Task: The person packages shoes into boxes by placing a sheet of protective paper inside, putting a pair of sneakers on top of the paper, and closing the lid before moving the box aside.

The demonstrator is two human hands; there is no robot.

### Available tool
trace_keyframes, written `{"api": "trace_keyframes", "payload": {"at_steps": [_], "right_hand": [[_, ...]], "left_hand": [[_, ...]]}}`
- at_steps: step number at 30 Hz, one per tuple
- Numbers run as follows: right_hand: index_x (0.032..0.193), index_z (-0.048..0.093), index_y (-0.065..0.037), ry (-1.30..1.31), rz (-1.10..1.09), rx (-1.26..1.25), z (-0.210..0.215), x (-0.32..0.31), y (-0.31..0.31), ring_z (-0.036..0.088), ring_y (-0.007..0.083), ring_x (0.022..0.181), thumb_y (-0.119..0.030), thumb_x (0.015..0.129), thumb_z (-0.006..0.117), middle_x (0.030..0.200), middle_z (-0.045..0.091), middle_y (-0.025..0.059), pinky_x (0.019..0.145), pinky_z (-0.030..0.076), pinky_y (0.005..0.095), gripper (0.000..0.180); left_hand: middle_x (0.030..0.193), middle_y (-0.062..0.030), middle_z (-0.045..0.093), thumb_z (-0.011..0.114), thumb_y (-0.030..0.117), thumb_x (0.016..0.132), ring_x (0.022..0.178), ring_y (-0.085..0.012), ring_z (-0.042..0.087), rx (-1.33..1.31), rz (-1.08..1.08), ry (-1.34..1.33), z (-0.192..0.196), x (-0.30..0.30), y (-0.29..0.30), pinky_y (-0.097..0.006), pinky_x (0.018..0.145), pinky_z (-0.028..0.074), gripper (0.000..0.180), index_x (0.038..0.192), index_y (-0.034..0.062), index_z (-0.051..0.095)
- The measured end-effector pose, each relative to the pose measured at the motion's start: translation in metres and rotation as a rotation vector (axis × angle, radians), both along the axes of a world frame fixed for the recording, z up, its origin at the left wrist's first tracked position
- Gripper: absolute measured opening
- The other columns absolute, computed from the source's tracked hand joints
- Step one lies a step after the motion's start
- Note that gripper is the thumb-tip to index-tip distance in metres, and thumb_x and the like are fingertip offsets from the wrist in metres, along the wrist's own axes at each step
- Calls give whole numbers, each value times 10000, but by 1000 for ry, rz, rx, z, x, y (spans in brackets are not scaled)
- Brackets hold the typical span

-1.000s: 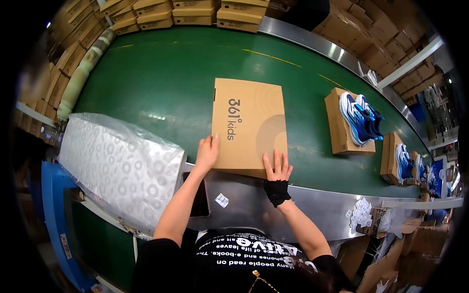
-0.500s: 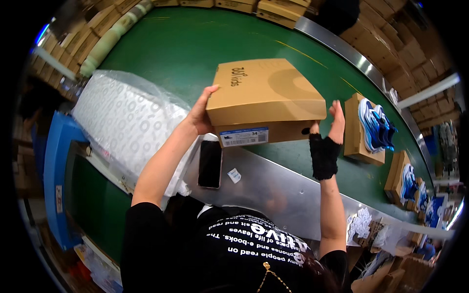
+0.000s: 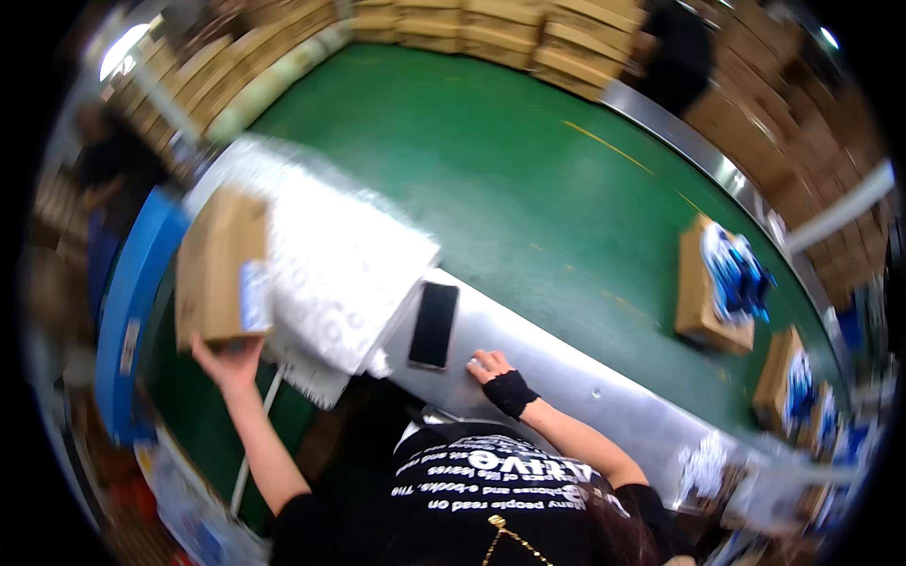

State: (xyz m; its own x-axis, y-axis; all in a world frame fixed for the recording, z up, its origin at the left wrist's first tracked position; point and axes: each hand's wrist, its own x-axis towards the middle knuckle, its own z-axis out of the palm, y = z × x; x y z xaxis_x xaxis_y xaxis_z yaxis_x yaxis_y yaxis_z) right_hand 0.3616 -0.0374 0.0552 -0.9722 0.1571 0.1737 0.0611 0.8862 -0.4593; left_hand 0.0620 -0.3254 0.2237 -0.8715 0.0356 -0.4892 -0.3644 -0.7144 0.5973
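A brown box with a pale label on its side sits far left, beside the bubble wrap; the left hand holds it from below, long side pointing away; the right hand lies flat, grip released, on the metal tabletop near a black phone.

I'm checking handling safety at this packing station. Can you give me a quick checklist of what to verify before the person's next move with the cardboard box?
1. Left hand supports cardboard box from below: ok.
2. Two-handed hold: not ok; right hand rests on the metal ledge.
3. Box lid closed: cannot tell, picture blurred.
4. Phone away from box: ok.
5. Bubble wrap stack beside box, contact: cannot tell.
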Motion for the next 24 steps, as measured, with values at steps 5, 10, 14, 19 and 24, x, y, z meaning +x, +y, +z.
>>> {"api": "trace_keyframes", "payload": {"at_steps": [5,10,14,19,24], "right_hand": [[1069,493,-38,71,-417,-532,3,0,9,552,335,789,-129,799,448,901,562,210,720,449,396,289],[1087,489,-48,177,-639,-670,54,6,10,556,360,766,-201,826,434,885,567,220,684,444,408,307],[1108,484,-36,428,-826,-750,71,45,25,563,353,772,-220,839,423,865,581,217,675,444,392,332],[1149,473,-71,585,-795,-540,87,108,75,505,298,1005,-208,799,532,1133,491,181,831,401,332,380],[1086,517,-170,254,-896,231,112,200,196,356,323,1140,-328,609,677,1224,389,158,896,262,530,528]], "left_hand": [[1175,-163,431,562,400,773,1047,-271,466,-195,-146,-68,-67,7,-9,-407,861,419,577,1177,33,376],[995,-144,523,494,268,845,835,-298,554,-199,-1145,24,-102,129,138,-399,698,479,364,1088,4,433],[952,-107,546,486,216,859,806,-228,562,53,-1565,46,-90,223,263,-354,677,481,244,1019,32,475],[740,-57,570,514,169,845,644,-168,552,33,-1619,65,-89,272,324,-296,586,474,113,847,56,526],[705,-44,536,519,158,838,599,-167,530,-102,-1460,-24,-104,289,327,-282,534,466,108,850,51,512]]}}
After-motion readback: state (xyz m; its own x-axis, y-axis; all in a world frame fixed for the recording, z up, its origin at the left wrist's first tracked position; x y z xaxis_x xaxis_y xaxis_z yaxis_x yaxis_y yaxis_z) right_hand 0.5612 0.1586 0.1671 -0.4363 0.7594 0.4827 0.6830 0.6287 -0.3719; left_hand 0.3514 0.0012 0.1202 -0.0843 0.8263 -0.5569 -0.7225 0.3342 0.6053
